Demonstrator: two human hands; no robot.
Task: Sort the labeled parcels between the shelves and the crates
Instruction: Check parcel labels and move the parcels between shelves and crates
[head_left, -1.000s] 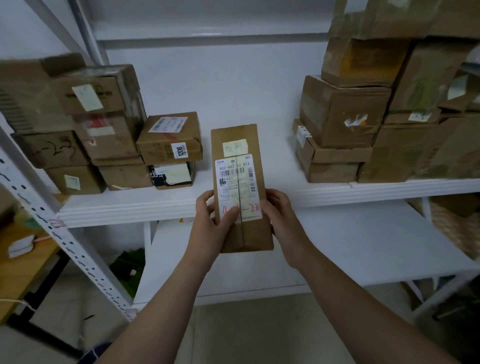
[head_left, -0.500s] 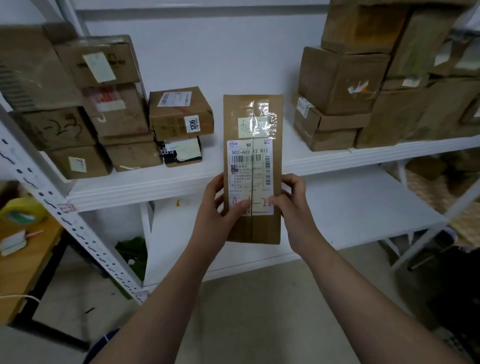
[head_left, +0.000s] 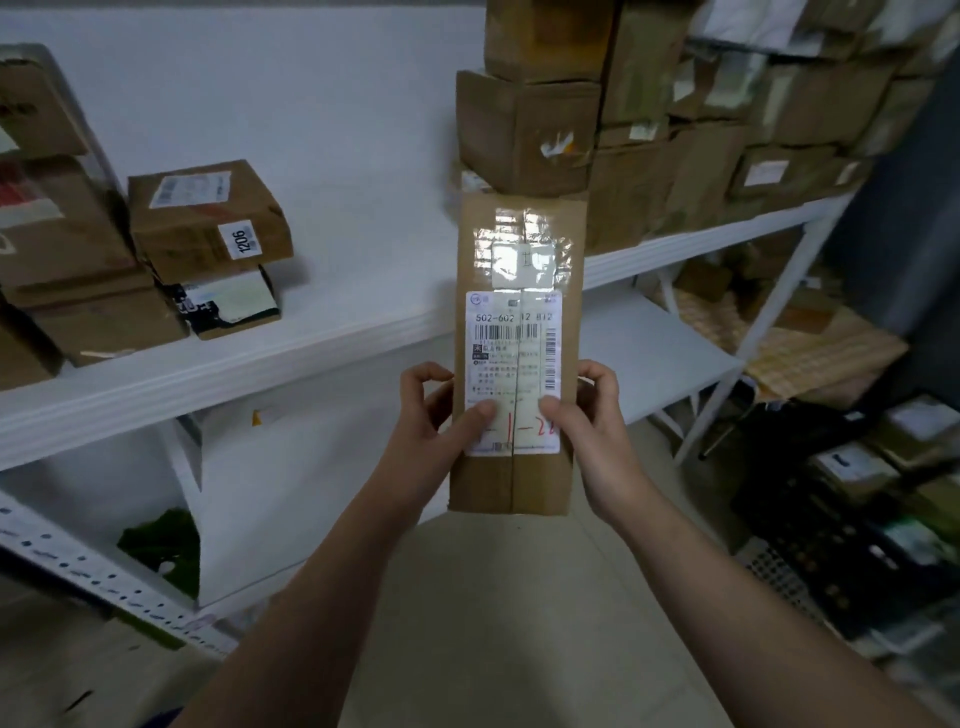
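Fingers (head_left: 432, 372) of left hand (head_left: 423, 436) curl round the left edge of the parcel (head_left: 517, 488), with the thumb flat on its white label (head_left: 514, 364). Right hand (head_left: 597, 431) mirrors this: fingers behind the right edge, thumb on the label's lower right. Both hands grip the parcel.

Parcel: tall, narrow brown carton, held upright in the air in front of the shelf (head_left: 337, 332), touching no board. Label faces the camera, printed "502-602"; the red handwriting below is partly covered by the thumbs. Clear tape (head_left: 524, 244) shines near the top.

On the shelf, left: box (head_left: 208, 218) marked "1206" atop a flatter packet (head_left: 228, 304). Right: stacked cartons (head_left: 530, 130) behind the parcel's top edge. Black crate (head_left: 831, 561) at lower right, contents blurred.
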